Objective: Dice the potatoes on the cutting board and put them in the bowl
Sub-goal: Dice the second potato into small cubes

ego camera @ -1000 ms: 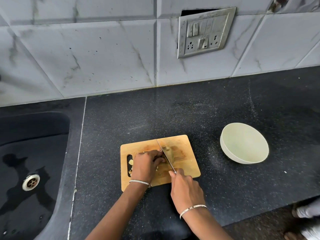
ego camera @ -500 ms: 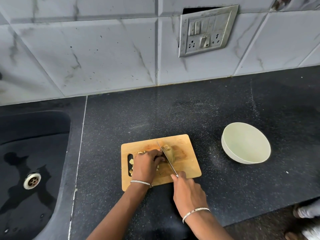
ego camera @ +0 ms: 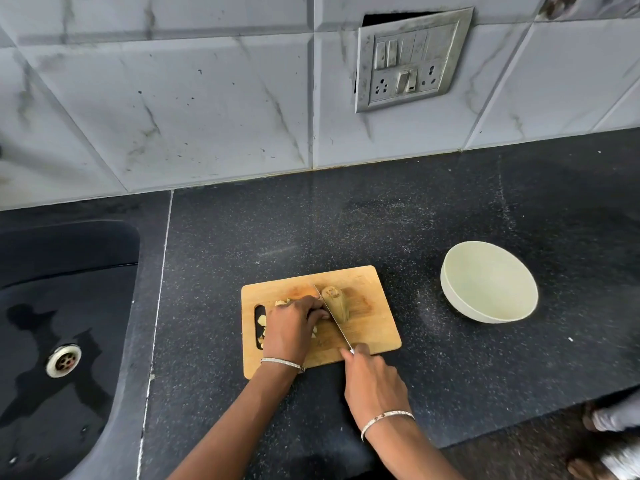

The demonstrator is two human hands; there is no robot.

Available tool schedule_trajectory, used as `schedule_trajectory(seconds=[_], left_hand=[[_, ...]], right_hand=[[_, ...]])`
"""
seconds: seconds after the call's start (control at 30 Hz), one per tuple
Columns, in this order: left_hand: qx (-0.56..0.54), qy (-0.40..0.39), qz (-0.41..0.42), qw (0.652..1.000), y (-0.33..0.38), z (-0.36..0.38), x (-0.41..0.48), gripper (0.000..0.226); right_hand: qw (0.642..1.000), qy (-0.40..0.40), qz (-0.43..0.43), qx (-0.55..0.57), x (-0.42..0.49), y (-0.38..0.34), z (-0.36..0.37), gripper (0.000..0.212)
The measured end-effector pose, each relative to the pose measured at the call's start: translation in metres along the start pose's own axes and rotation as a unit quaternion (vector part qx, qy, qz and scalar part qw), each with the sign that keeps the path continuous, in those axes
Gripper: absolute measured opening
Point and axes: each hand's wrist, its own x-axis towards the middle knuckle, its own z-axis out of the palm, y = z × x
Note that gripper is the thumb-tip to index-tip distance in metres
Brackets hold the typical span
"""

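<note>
On a rectangular wooden board point(ego camera: 375, 329), pale potato point(ego camera: 335, 304) is steadied by the curled left hand point(ego camera: 291, 332). A steel knife point(ego camera: 333, 318) is gripped by the right hand point(ego camera: 374, 384).

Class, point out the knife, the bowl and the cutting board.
knife point(ego camera: 342, 336), head view, on the blade.
bowl point(ego camera: 486, 284), head view, on its inner wall.
cutting board point(ego camera: 375, 329), head view, bare wood right of the knife.

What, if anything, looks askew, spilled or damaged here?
The switch plate on the tiled wall sits tilted, with a dark gap open behind its top edge, as if it were loose from the wall.
</note>
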Motion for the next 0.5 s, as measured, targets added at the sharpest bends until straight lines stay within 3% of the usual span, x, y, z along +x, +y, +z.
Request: schedule_trajectory(seconds=[0.2, 0.37, 0.5], left_hand=[[-0.002, 0.003, 0.003, 1.000, 0.000, -0.001, 0.000, 0.008], [-0.006, -0.003, 0.011, 1.000, -0.004, -0.001, 0.001, 0.013], [-0.037, -0.050, 0.013, 0.998, -0.007, -0.005, 0.009, 0.019]], right_hand=[[1.000, -0.007, -0.002, 0.004, -0.015, 0.008, -0.002, 0.042], [0.998, -0.058, 0.015, 0.009, -0.049, 0.031, -0.008, 0.042], [0.996, -0.068, 0.050, 0.004, -0.066, 0.051, -0.019, 0.061]])
